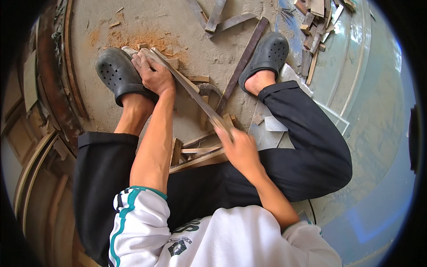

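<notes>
My right hand is closed round the wooden handle of a handsaw, slightly smeared by motion. The long, narrow grey blade slants up and left; its teeth cannot be made out. At the blade's far end my left hand presses down on a piece of wood, fingers bent over it beside my left shoe. The wood is largely hidden by the hand and blade. Orange sawdust is scattered just beyond. Under the blade, a hammer lies among small wood offcuts.
A dark metal bar lies between my feet, with flat grey metal strips farther off. Scrap wood is heaped at the far right near a glass sheet. A wooden frame sits close to my legs. Boards line the left side.
</notes>
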`<state>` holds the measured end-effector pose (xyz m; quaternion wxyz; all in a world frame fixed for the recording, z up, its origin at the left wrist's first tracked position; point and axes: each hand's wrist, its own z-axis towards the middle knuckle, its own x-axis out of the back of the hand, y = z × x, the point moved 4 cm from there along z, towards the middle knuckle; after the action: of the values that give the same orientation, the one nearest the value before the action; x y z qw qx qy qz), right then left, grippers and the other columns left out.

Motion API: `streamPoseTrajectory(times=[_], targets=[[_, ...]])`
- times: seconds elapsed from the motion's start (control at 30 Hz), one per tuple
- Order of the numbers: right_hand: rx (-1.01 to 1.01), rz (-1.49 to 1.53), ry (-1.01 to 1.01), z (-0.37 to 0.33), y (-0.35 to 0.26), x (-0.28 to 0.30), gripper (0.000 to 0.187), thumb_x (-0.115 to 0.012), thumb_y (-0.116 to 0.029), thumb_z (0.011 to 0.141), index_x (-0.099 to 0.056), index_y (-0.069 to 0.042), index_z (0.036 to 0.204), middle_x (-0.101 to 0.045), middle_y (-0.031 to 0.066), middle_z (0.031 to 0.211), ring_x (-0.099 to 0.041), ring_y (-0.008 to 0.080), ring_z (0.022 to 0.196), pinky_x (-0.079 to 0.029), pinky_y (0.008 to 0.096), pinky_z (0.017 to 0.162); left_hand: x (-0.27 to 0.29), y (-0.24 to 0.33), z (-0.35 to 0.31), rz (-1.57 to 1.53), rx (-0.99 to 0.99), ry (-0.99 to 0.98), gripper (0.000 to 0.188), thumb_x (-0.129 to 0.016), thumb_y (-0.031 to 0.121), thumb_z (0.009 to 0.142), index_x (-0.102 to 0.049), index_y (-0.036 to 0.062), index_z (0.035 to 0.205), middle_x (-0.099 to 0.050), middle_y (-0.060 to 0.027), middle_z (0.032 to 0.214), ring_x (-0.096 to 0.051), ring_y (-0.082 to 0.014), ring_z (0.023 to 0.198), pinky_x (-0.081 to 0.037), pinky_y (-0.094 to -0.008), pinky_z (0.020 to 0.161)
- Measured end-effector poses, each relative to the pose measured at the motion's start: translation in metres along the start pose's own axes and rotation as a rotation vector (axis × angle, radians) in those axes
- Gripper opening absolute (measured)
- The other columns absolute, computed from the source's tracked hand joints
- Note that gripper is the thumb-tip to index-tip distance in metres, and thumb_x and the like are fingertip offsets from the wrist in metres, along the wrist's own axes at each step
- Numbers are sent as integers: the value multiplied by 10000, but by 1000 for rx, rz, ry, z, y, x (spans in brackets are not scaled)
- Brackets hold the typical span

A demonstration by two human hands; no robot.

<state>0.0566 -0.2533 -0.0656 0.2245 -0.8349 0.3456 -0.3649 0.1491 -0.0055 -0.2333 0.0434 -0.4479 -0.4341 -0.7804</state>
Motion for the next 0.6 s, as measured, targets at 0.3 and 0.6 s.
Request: streamPoseTrajectory(times=[0.3,0.6], targets=[[-52,-137,-58,65,17,-29,588,-553,-507,993,-686,27,784,-666,286,755,-646,503,714,-517,548,656,-2,0,-2,-4,21,-24,362,-514,116,1007,-628,-24,1321,-562,-219,1428,-453,-353,1411,-389,-410,1146],[5,-123,-57,91,13,-49,547,-541,-461,1020,-674,61,924,-618,294,753,-609,498,748,-477,519,663,-2,5,-4,-21,33,-46,353,-513,127,1013,-638,-12,1312,-559,-216,1431,-455,-344,1412,-389,-409,1146]])
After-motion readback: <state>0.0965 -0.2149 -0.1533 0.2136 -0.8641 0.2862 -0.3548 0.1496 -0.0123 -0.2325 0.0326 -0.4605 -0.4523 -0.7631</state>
